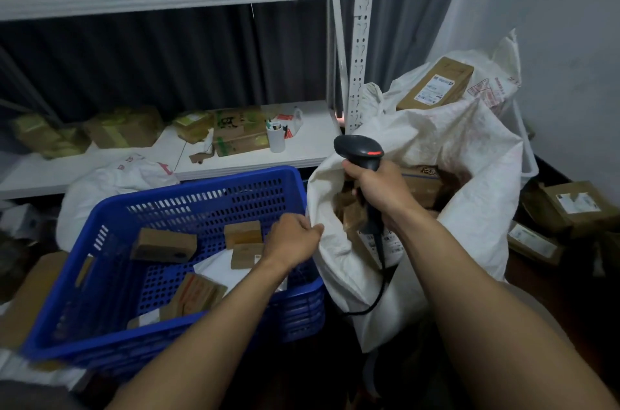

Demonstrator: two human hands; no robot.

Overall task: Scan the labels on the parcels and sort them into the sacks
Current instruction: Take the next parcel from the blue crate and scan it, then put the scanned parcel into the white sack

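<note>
1. White woven sack [453, 147], centre right: left hand [292, 240] pinches its rim, probably to keep the mouth open.
2. Right hand [375, 189] grips black corded handheld scanner [359, 149] above it.
3. Brown cardboard parcels [162, 244] wait in blue perforated plastic crate [214, 188], lower left.

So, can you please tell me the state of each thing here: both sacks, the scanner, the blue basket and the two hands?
front sack, mouth open, parcels inside
rear sack, open, labelled box sticking out on top
scanner, held upright, cable hanging down
blue basket, holds several small boxes
left hand, grips the front sack's rim
right hand, grips the scanner's handle
</note>
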